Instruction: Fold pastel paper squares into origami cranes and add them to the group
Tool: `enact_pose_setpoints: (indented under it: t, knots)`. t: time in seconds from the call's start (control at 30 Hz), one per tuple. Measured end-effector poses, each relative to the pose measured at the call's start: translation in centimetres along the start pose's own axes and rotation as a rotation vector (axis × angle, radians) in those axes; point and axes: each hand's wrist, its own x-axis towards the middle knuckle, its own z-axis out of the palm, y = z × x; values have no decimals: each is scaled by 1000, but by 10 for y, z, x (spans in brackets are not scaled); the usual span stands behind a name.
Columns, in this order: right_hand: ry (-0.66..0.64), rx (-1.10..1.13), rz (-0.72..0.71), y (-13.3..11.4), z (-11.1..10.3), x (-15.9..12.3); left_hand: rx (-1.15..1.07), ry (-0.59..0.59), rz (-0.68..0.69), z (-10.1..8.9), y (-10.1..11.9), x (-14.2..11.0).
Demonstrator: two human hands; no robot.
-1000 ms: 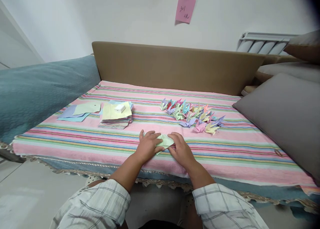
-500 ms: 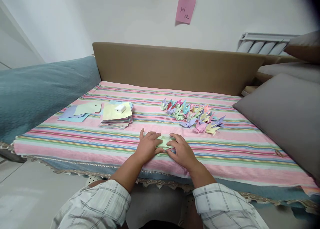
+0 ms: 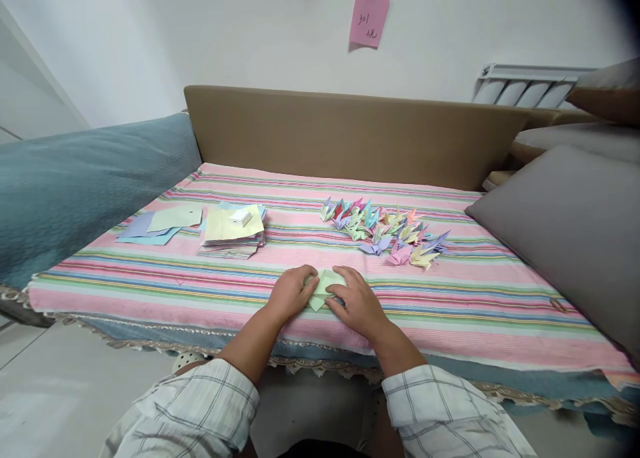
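Note:
A partly folded piece of pale green origami paper lies at the front of the striped cloth, one pointed corner toward me. My left hand grips its left side between curled fingers and thumb. On the right side, the fingers of my right hand curve over the paper, with fingertips touching it. Parts of the paper are hidden under both hands. Beyond my right hand lies a cluster of many-coloured folded paper cranes.
To the left stands a stack of paper squares with a small white block on top. Farther left are several loose sheets. A grey cushion covers the right end. A brown backrest runs along the back.
My left fingers have drawn in from spread to curled on the paper's left edge. My right fingers have shifted slightly left across it. More of the paper's near corner shows.

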Motion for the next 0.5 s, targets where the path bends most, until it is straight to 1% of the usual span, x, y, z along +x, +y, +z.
enact_pose_setpoints:
  t: [0.07,0.17,0.3,0.5]
  knots:
    - [-2,-19,4,-2,0,1,-95,41,-113,1,-2,2]
    - [2,-37,18,-6,-1,2,-147,47,-174,2,-7,6]
    - [18,-53,21,-10,-1,3,-65,35,-197,2,-6,10]
    - [21,-61,29,-13,2,5,103,8,-223,3,2,12]
